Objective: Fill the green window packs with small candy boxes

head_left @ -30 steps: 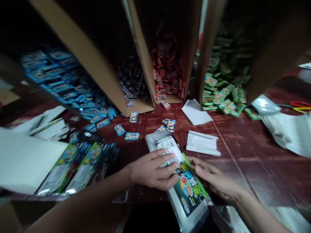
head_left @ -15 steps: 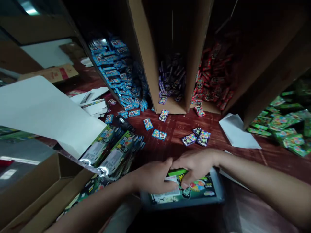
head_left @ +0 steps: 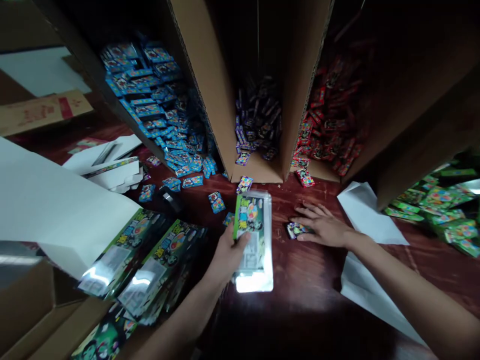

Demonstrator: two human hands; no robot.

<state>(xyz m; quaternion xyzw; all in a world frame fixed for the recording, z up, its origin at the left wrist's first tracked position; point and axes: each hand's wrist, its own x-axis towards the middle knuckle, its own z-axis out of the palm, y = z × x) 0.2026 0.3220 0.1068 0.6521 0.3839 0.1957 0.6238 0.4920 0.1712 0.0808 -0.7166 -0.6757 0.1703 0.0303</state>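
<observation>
My left hand grips a flat green-and-black printed pack in shiny clear wrap, thumb across its printed face and fingers hidden behind. The pack is held above the table, tilted toward me. To the right, my right hand lies palm down with its fingers spread over small purple-and-black packets, partly covering them. Near the pack's top edge lies another purple packet. A blue packet is half hidden behind my left hand's pack, and one more blue packet lies to its left.
Cardboard bins hold heaps of blue packets, purple packets, red packets and green packets. Stacks of similar printed packs lie at left, beside an open carton. White sheets rest on the dark red table.
My hands have parted. My left hand has lifted and turned the pack upright, leftward of its earlier place. My right hand has left the pack and moved forward onto the purple packets.
</observation>
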